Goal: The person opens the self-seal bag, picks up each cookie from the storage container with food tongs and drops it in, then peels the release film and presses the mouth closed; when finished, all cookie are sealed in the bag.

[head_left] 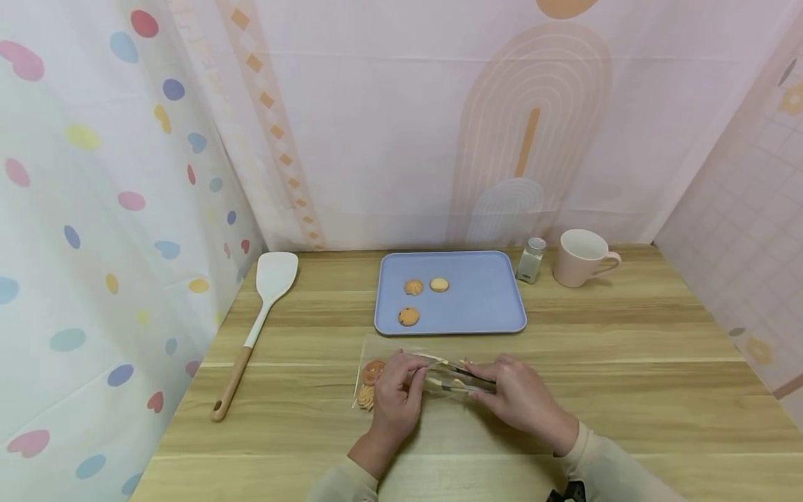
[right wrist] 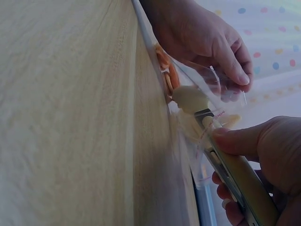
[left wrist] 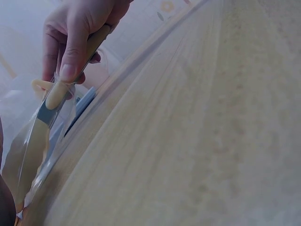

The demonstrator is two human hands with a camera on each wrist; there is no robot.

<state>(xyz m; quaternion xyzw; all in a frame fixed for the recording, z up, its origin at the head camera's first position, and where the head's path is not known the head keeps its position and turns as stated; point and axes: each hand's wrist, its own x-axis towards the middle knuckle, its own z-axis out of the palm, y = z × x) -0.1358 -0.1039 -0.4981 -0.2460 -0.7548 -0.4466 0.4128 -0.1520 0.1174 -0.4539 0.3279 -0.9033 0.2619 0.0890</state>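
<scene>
Tongs (right wrist: 237,167) in a clear bag (head_left: 381,347) of cookies (head_left: 373,372)

Right hand (head_left: 521,397): clamped round the tongs' handle; the tongs' two arms stand apart, tips inside the bag's plastic. Whether a cookie sits between them: cannot tell.

Left hand (head_left: 398,397): thumb and fingers pinched on the bag's edge.

Bag: on the table (head_left: 627,390), just in front of the blue tray (head_left: 483,300); cookies gathered at its left end.

Tray: three loose cookies (head_left: 408,316), apart, toward its left half.

Hazards, as judged: film may snag on the tips and drag the bag along; a slackening left pinch could let the mouth fold over the tongs; too hard a squeeze might crumble a cookie, too light a one drop it; a tilted bag could spill.
</scene>
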